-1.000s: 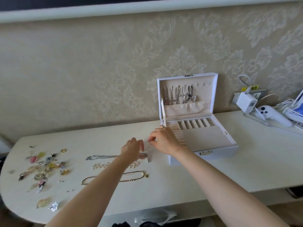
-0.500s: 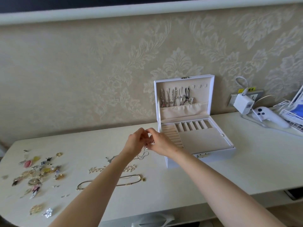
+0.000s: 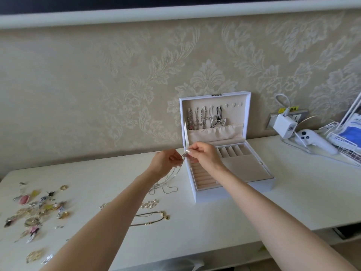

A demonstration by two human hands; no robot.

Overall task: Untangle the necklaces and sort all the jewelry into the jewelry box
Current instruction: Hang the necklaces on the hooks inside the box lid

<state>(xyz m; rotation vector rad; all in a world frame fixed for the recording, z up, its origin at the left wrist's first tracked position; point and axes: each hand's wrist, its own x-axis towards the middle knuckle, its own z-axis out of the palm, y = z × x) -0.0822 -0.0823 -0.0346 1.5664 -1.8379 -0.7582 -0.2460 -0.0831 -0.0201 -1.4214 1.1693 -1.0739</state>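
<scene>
Silver necklace (image 3: 172, 176) is pinched at its upper end by the fingertips (image 3: 189, 151) of the right hand (image 3: 205, 156) and by the curled fingers of the left hand (image 3: 165, 161). The two pinches almost touch, in the air just in front of the left wall of the open jewelry box (image 3: 244, 189). The rest of the chain hangs down, and its tail seems to rest in loose loops on the table (image 3: 214, 222). Pulling the two pinches apart too hard would likely tighten any knot or strain the fine links. The trailing loops could also snag the pearl bracelet (image 3: 149, 204) or the gold necklace (image 3: 154, 217) lying near them. A slip of either pinch would drop the chain in a heap. Farther left, well apart, lies a scatter of small pieces (image 3: 37, 210). The pale tabletop runs along a wall of damask wallpaper (image 3: 97, 85), and a white charger (image 3: 285, 127), a controller (image 3: 314, 140) and a wire basket (image 3: 347, 145) sit to the right of the box.
</scene>
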